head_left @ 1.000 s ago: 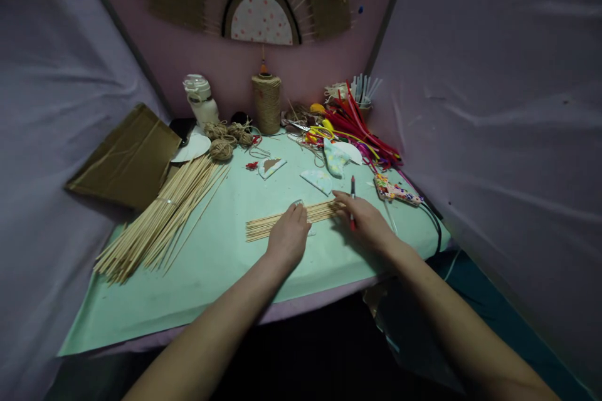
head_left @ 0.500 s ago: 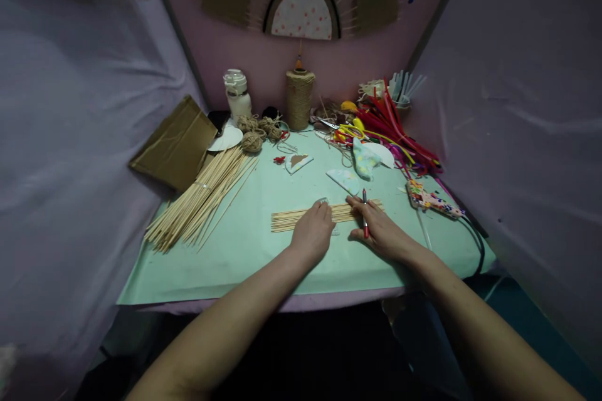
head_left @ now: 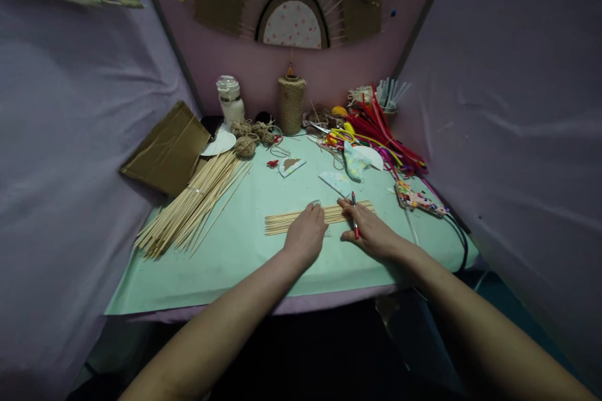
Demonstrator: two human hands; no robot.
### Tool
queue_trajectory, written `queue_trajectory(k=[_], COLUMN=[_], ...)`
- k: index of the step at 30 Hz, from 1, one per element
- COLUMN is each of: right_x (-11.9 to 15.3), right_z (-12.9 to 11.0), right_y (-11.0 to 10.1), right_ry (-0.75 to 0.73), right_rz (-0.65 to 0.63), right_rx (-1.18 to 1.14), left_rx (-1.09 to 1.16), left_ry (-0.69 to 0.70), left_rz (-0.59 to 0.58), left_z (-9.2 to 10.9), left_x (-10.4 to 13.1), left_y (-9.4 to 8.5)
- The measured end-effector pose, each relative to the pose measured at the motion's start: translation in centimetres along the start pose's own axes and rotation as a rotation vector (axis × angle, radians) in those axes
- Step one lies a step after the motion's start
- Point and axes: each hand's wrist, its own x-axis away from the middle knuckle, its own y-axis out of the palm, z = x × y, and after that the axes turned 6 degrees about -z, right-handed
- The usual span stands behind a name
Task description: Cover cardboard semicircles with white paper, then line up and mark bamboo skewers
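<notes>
A flat row of thin bamboo sticks lies side by side on the table in front of me. My left hand is closed over their middle, its fingers bent on a clear strip like a ruler that crosses the sticks; most of the strip is hidden under the hand. Beside it, my right hand rests against the right part of the row with a red pen held between its fingers. A pale patterned fabric-covered piece lies just beyond the right hand.
A big bundle of bamboo sticks and folded cardboard lie left. Twine balls, a twine spool and a bottle stand behind. Right are scissors, red pipe cleaners and a corded, flower-patterned glue gun.
The whole view has shifted, so the table appears slightly further left and lower. Both hands keep nearly the same place on the sticks, and the pen stays in the right hand.
</notes>
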Motion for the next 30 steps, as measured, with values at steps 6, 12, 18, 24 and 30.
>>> queue_trajectory(k=[6,12,18,24,30], right_x=[0.0,0.0,0.1,0.1,0.1], right_z=[-0.1,-0.1,0.0,-0.2,-0.2], right_y=[-0.1,-0.1,-0.2,-0.4,-0.3], right_ry=[-0.006,-0.008,-0.025,-0.014,-0.015], right_rz=[0.01,0.022,0.034,0.025,0.036], right_rx=[-0.02,-0.015,-0.006,-0.002,-0.006], left_rx=[-0.005,-0.007,-0.018,0.004,-0.004], left_ry=[0.023,0.02,0.016,0.018,0.015], left_rz=[-0.015,-0.057,-0.072,-0.05,-0.04], left_z=[1.1,1.6,1.6,1.5,1.5], left_x=[-0.9,-1.4,-1.3,-1.4,-1.4], left_y=[0.3,0.0,-0.2,0.0,0.1])
